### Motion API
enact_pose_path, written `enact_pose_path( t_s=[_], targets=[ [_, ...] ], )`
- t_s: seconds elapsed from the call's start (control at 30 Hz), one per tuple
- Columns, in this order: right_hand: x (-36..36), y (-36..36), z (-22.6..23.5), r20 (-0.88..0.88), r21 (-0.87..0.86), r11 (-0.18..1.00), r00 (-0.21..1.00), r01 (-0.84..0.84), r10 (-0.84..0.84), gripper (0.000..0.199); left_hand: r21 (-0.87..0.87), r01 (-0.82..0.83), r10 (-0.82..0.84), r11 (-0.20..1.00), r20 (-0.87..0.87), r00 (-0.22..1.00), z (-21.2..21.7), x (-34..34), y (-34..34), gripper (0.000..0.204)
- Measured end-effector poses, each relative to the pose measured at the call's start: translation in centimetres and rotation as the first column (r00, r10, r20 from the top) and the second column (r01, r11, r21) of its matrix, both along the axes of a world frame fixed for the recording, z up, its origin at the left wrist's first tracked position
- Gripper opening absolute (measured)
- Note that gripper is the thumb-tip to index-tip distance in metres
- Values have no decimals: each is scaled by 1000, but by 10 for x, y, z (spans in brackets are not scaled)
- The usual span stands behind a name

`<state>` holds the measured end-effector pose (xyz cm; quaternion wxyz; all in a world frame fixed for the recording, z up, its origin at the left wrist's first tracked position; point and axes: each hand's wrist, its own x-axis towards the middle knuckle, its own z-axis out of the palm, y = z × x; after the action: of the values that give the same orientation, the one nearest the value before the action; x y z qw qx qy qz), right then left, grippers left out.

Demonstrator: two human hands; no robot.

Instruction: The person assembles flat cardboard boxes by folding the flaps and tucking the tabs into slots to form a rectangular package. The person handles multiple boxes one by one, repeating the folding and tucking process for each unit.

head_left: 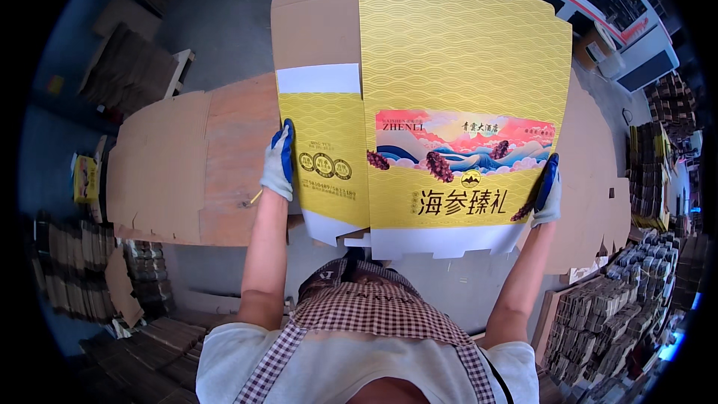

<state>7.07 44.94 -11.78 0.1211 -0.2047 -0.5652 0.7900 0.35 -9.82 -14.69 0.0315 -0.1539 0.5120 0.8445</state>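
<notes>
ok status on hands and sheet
Left hand gripping left edge, right hand gripping right edge. Yellow printed cardboard sheet spread between them. Nothing seen in the way.

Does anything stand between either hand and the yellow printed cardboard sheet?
Only the gloves; nothing else visible. The left hand holds the yellow printed sheet at its left edge, the right hand at its right edge.

The head-worn left fisheye camera is looking steeply down past the gingham apron (378, 310) and facing forward, viewing the left gloved hand (278, 162) and right gloved hand (550, 193) closely while taking in farther grey floor (217, 22) toward its rim.
</notes>
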Motion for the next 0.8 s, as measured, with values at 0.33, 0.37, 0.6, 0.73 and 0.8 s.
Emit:
enact_pose_path(
  t_s=[0.33,0.37,0.6,0.73,0.8],
  targets=[
    [-10,-44,27,-49,-95,990,994,-99,95,40,80,82,-73,993,-113,991,33,3,12,40],
    [-12,-41,25,-60,-70,992,993,-109,105,40,86,82,-72,993,-113,991,31,2,13,39],
    [-23,-36,5,-48,-45,991,991,-130,128,39,103,214,-197,971,-155,968,16,2,20,45],
    [-21,-30,7,-45,51,991,991,-121,124,36,91,203,-188,975,-147,971,23,11,33,45],
    [-22,-34,7,-49,145,989,998,-34,42,34,91,193,-177,977,-163,971,20,10,30,43]
  ],
)
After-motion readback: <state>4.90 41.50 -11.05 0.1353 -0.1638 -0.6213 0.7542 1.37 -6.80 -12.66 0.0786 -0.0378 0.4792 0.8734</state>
